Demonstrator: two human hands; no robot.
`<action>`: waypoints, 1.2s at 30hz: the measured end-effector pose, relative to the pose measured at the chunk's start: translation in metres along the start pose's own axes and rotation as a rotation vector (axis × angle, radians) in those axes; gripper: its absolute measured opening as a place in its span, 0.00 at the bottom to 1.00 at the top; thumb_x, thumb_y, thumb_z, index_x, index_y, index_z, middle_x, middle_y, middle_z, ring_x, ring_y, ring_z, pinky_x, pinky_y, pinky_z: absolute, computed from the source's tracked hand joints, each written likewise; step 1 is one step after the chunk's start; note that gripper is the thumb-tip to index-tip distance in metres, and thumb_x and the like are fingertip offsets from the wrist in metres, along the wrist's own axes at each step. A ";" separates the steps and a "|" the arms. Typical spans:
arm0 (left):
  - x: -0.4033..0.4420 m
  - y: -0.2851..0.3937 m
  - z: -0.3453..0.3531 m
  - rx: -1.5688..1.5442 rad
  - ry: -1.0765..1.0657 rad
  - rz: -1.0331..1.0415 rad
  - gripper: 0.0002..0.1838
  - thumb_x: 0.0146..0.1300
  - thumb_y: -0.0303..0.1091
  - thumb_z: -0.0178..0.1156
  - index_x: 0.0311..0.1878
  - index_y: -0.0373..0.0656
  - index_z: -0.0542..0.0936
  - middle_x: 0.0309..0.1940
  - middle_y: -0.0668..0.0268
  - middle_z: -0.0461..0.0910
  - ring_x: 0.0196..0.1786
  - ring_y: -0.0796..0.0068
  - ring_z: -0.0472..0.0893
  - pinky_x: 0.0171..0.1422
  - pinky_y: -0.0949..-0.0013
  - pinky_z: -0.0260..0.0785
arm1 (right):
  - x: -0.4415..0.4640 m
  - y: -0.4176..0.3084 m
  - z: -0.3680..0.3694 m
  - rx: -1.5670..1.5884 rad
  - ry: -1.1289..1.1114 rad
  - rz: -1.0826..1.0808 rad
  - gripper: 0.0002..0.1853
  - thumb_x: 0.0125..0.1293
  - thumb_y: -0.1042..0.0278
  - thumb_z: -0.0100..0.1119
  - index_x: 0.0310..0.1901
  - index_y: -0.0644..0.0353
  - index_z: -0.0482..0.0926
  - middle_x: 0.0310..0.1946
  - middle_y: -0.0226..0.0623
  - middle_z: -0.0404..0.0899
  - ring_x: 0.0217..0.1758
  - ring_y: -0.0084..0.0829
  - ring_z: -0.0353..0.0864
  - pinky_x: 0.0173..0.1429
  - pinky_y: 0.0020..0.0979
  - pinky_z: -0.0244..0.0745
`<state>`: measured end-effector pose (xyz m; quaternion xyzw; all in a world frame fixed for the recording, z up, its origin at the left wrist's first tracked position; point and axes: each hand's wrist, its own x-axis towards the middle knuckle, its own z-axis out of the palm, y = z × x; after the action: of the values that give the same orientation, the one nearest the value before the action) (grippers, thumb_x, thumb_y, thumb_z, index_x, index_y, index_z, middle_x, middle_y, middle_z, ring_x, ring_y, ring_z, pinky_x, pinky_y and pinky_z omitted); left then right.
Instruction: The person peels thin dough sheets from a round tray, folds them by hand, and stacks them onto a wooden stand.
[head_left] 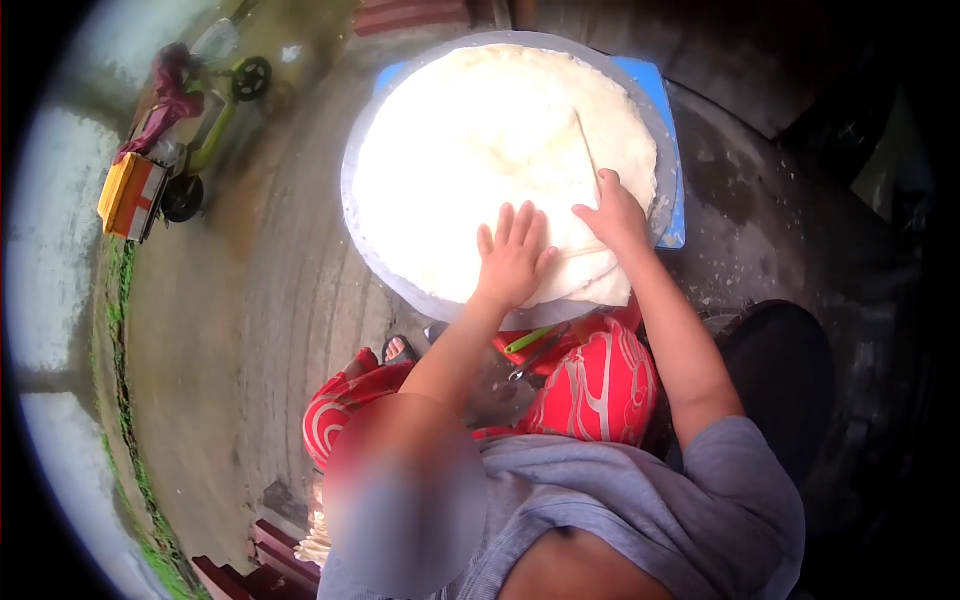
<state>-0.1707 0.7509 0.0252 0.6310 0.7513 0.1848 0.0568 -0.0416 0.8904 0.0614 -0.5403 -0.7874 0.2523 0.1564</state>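
A wide, round stack of thin, pale dough-like sheets (pixel 450 150) lies on a round, greyish tray (pixel 352 215) in front of me. My left hand (pixel 512 258) rests flat on the sheets near the front edge, its fingers spread. To its right, my right hand (pixel 617 215) touches the top sheet beside a long raised edge or fold. Its thumb and index finger are apart; the other fingers are mostly hidden. Near the front right rim, the sheets show creases and overlapping layers. Bright glare washes out much of the surface.
A blue board or stool top (pixel 672 215) shows beneath the tray. Below its front rim lies a green-handled tool (pixel 530 340), partly hidden. A green scooter (pixel 210 135) and an orange and white box (pixel 132 195) stand at left. A dark round object (pixel 775 370) is at my right.
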 end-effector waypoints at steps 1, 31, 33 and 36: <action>-0.003 0.002 -0.003 0.000 0.007 -0.003 0.29 0.67 0.48 0.48 0.68 0.46 0.62 0.72 0.60 0.53 0.74 0.53 0.49 0.71 0.39 0.37 | 0.005 -0.001 -0.001 0.067 -0.106 0.068 0.29 0.52 0.58 0.67 0.54 0.61 0.70 0.48 0.49 0.78 0.51 0.43 0.78 0.53 0.37 0.73; -0.569 0.009 -0.298 -1.733 1.426 -0.690 0.22 0.62 0.27 0.54 0.60 0.34 0.68 0.54 0.52 0.75 0.55 0.60 0.77 0.61 0.59 0.71 | -0.411 -0.381 0.021 0.737 -1.854 -0.793 0.24 0.64 0.69 0.58 0.59 0.67 0.65 0.50 0.36 0.76 0.50 0.22 0.76 0.56 0.24 0.71; -0.620 0.021 -0.309 -1.541 1.549 -0.647 0.22 0.63 0.26 0.53 0.61 0.34 0.66 0.54 0.52 0.74 0.56 0.60 0.77 0.61 0.58 0.71 | -0.457 -0.398 0.048 0.763 -1.975 -0.855 0.24 0.64 0.68 0.58 0.59 0.65 0.65 0.50 0.35 0.76 0.49 0.21 0.76 0.55 0.24 0.71; -0.676 0.038 -0.301 -1.235 1.696 -0.670 0.24 0.64 0.24 0.53 0.63 0.36 0.62 0.56 0.53 0.72 0.56 0.58 0.76 0.61 0.57 0.72 | -0.524 -0.395 0.102 0.795 -2.149 -0.756 0.22 0.65 0.68 0.57 0.58 0.65 0.66 0.50 0.35 0.76 0.49 0.21 0.76 0.55 0.25 0.71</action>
<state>-0.0983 0.0388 0.2167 -0.0737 0.4577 0.8772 -0.1248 -0.2068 0.2661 0.2145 0.2959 -0.4914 0.7361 -0.3593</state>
